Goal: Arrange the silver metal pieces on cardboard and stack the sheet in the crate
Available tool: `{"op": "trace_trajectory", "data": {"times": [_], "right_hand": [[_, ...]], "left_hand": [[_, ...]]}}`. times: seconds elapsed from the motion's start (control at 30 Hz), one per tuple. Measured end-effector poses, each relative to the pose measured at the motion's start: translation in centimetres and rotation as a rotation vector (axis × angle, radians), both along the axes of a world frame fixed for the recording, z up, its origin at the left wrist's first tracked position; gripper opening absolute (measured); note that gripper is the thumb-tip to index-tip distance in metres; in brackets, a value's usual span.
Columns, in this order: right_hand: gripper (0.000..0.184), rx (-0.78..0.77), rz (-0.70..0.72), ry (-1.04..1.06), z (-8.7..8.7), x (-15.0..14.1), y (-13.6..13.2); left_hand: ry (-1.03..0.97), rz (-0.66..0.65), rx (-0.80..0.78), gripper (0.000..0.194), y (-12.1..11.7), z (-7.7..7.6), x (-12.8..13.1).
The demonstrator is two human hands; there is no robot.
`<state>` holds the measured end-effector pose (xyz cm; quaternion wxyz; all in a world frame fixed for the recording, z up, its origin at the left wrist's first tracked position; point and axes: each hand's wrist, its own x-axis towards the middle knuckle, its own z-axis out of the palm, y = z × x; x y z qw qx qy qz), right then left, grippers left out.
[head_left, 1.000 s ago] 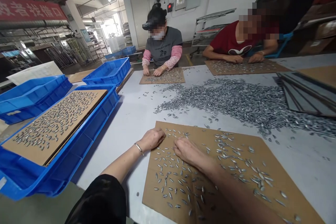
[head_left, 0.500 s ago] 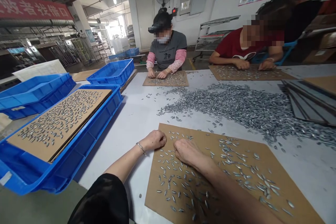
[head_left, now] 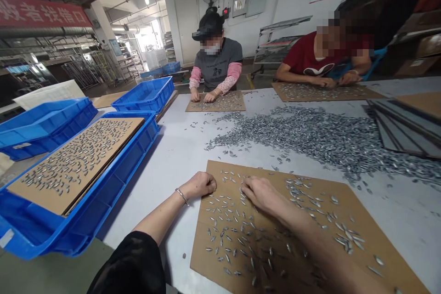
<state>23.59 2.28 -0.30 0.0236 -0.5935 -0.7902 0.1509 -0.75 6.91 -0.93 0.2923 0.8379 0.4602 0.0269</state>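
Desk: While the layout across the white desk (head_left: 172,156) stands unchanged, the shift of the last moment lies with the right hand (head_left: 260,193).
Blue crate: the crate (head_left: 113,188) stands to the left and holds stacked cardboard, its top sheet covered with pieces.
Heap: the loose metal heap (head_left: 310,133) lies beyond the near board, apart from both hands.
Cardboard board: the board (head_left: 200,257) lies flat on the desk before the wearer, pieces mostly single at its left and clumped at its right.
Right hand: it has moved rightward over the board, widening the gap to the left hand (head_left: 201,184); judged from this, the working spot is shifting toward the clumped side. The forearm reaches in from lower right, back of the hand up, fingers curled and tips low at the board; any grip on a piece cannot be confirmed.
Left hand: position practically unchanged, at the board's left edge near the far corner, fingers folded nearly closed; contents hidden.
Bracelet: the bracelet (head_left: 182,196) sits on the left wrist, outside the board.
Metal pieces: the small silvery pieces (head_left: 344,241) lie on the board, some just beside the right fingertips.
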Motion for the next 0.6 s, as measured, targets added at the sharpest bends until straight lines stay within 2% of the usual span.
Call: {"op": "trace_trajectory", "data": {"times": [0.13,0.23,0.6], "right_hand": [[0.030,-0.006,-0.007,-0.021,-1.6,2.1,-1.0],[0.031,-0.030,-0.024,-0.043,-2.2,2.6,-1.9],[0.031,-0.036,-0.042,-0.029,-0.6,3.2,-3.3]], "left_hand": [[-0.003,-0.010,0.032,0.014,0.3,-0.3,-0.1],[0.008,-0.063,0.048,0.017,0.5,-0.4,0.1],[-0.007,-0.277,0.040,0.020,0.1,-0.1,0.5]]}}
